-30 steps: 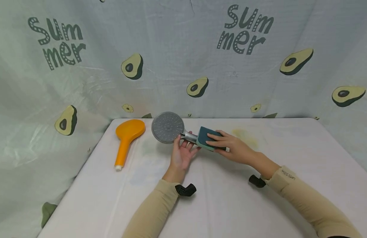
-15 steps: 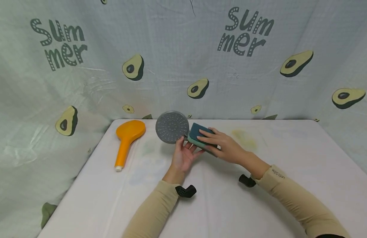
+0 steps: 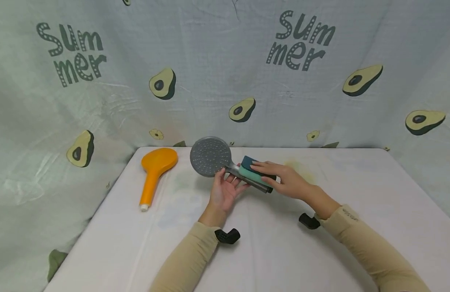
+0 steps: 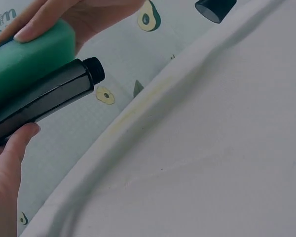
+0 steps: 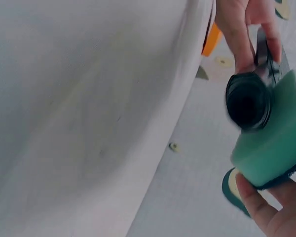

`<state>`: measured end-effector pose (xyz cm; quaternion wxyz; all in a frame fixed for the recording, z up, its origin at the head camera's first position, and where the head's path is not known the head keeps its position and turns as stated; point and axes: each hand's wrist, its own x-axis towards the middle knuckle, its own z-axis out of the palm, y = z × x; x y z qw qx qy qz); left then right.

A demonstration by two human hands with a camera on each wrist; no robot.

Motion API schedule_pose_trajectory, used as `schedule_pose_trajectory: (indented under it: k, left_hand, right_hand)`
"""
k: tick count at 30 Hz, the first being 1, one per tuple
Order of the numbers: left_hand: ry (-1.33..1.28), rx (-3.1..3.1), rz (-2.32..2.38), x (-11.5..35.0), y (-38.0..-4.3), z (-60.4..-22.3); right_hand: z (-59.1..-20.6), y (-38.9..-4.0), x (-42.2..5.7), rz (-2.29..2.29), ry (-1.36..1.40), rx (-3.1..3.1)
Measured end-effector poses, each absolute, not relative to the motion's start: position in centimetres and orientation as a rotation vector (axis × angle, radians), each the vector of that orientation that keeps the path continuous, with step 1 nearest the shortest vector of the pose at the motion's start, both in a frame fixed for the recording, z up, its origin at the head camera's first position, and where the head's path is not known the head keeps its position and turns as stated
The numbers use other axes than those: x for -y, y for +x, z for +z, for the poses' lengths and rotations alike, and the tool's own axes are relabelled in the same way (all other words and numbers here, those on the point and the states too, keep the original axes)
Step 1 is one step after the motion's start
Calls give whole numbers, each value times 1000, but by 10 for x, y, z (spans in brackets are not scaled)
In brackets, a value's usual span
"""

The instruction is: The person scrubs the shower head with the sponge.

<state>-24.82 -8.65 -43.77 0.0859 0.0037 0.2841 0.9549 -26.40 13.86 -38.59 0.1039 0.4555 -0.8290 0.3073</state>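
Observation:
A grey hand shower (image 3: 210, 156) with a round nozzle face is held up over the table. My left hand (image 3: 223, 195) grips it from below where the handle meets the head. Its threaded black end (image 4: 94, 70) sticks out free in the left wrist view. My right hand (image 3: 288, 180) holds a sponge (image 3: 251, 174), green with a dark blue scouring layer, fingers on the dark side. The sponge's green face lies along the upper side of the handle. In the right wrist view the sponge (image 5: 274, 140) sits beside the handle's open end (image 5: 247, 101).
An orange hand shower (image 3: 155, 174) with a white end lies at the table's left. White cloth covers the table (image 3: 283, 255). Behind it hangs a pale curtain (image 3: 206, 48) with avocado prints. A small black camera (image 3: 227, 236) is strapped at each wrist.
The sponge slid left along the handle toward the head, then back right toward the free end, moved by my right hand. The shower head shifted slightly right; my left hand kept its grip.

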Motion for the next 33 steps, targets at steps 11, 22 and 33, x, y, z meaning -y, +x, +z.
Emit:
schedule_pose_trajectory:
  k: [11, 22, 33]
  left_hand:
    - [-5, -861, 2879, 85, -251, -439]
    - [-144, -858, 2983, 91, -258, -434]
    - [-120, -843, 2968, 86, -248, -440]
  right_hand:
    - [-382, -262, -131, 853, 1361, 2441]
    - [-399, -258, -157, 464, 1394, 2242]
    - [-401, -249, -131, 180, 1466, 2200]
